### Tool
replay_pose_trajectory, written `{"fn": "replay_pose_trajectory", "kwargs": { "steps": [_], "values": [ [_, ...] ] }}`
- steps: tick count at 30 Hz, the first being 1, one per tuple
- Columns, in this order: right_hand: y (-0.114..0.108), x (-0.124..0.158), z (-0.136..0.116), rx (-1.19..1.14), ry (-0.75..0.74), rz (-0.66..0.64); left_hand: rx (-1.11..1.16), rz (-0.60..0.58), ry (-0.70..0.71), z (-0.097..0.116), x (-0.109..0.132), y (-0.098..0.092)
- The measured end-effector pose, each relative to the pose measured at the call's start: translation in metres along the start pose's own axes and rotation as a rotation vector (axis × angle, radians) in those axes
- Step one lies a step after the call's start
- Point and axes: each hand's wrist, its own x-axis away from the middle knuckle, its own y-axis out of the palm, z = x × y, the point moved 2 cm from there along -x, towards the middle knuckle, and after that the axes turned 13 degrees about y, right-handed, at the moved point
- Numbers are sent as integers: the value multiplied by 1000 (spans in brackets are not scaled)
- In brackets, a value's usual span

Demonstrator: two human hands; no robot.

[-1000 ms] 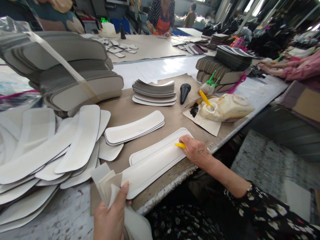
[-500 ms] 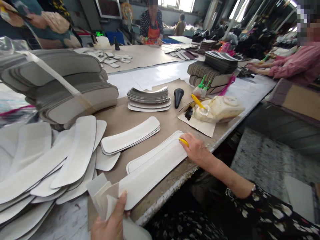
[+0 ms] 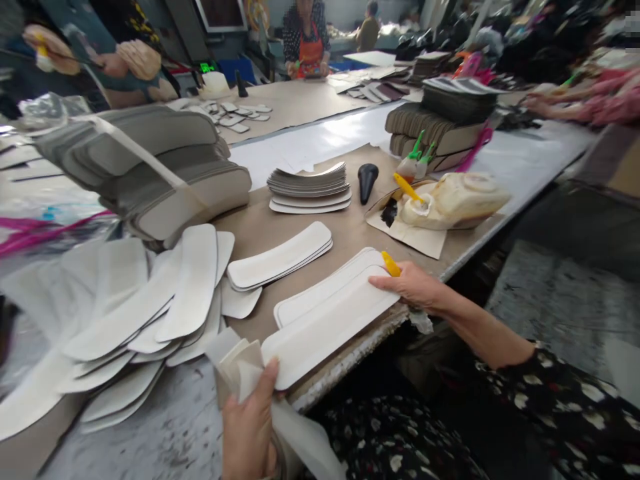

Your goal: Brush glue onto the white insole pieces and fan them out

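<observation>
A curved white panel (image 3: 330, 320) lies on brown sheeting near the table edge, overlapping other white panels (image 3: 320, 283) behind it. My left hand (image 3: 253, 423) is closed on a bundle of thin pale strips (image 3: 243, 363), its thumb close to the panel's near end. A long pale tail of that material hangs below the wrist. At the panel's far end, my right hand (image 3: 417, 285) pinches the edge, thumb on top and fingers mostly hidden. It also keeps a small yellow tool (image 3: 390, 264), whose working end I cannot see.
Loose white panels (image 3: 195, 283) spread on the left, before a strapped grey stack (image 3: 200, 193). A small stack (image 3: 310, 190), a black tapered object (image 3: 367, 181) and a glue-stained jug (image 3: 470, 197) stand beyond. Co-workers sit around; one wears a red apron (image 3: 310, 53).
My right hand has shifted from lying over the panel's far end to pinching its edge, with the yellow tool turned more upright. My left hand keeps the strips. The whole view has swung left.
</observation>
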Motion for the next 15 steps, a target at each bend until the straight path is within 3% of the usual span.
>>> {"fn": "replay_pose_trajectory", "kwargs": {
  "steps": [5,11,15],
  "values": [
    [6,2,8,-415,212,-138,274,38,-125,10,8,6],
    [17,9,14,-832,253,-260,472,-51,-303,13,11,7],
    [23,6,19,-977,249,-315,564,-110,-390,9,12,5]
  ]
}}
